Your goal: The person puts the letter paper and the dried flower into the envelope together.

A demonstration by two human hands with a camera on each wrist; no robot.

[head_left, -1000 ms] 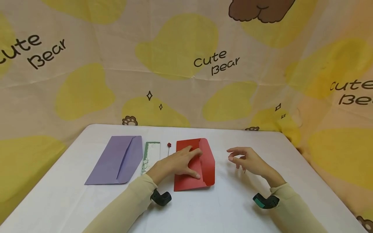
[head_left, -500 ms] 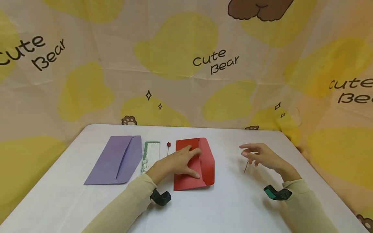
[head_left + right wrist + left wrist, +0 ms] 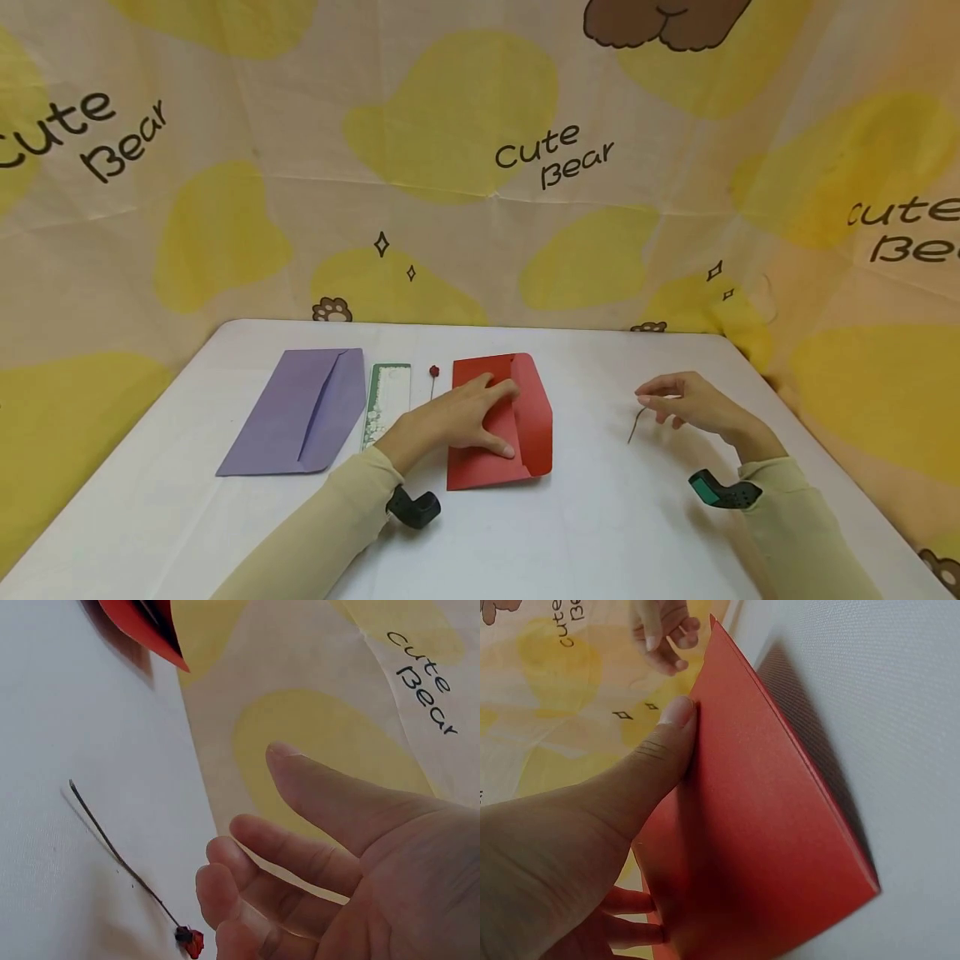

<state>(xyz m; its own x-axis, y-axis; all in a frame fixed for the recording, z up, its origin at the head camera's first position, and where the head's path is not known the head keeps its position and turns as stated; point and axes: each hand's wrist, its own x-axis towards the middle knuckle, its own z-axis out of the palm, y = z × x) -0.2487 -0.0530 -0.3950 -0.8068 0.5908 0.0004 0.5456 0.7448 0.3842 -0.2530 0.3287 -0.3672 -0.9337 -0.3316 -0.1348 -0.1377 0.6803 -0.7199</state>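
Observation:
My left hand point(image 3: 468, 417) rests on a red envelope point(image 3: 480, 475), fingers spread, with the thumb lying along its front in the left wrist view. The flap point(image 3: 534, 400) of this envelope is unfolded to the right. My right hand point(image 3: 693, 404) hovers over the table, fingers loosely bent and holding nothing. Just beside its fingertips lies a dried red rose point(image 3: 193, 943) with a thin brown stem point(image 3: 120, 859). In the head view only the stem shows; the right hand hides the bloom.
Left of the red envelope lie a second dried red rose point(image 3: 434, 372), a white card with a green floral border point(image 3: 390, 392), and a purple envelope point(image 3: 300, 408) with its flap open to the right. A bear-print cloth point(image 3: 450, 208) hangs behind the white table point(image 3: 585, 533).
My right hand has moved to the right, away from the red envelope, and more of the rose stem on the table shows. My left hand has stayed on the red envelope.

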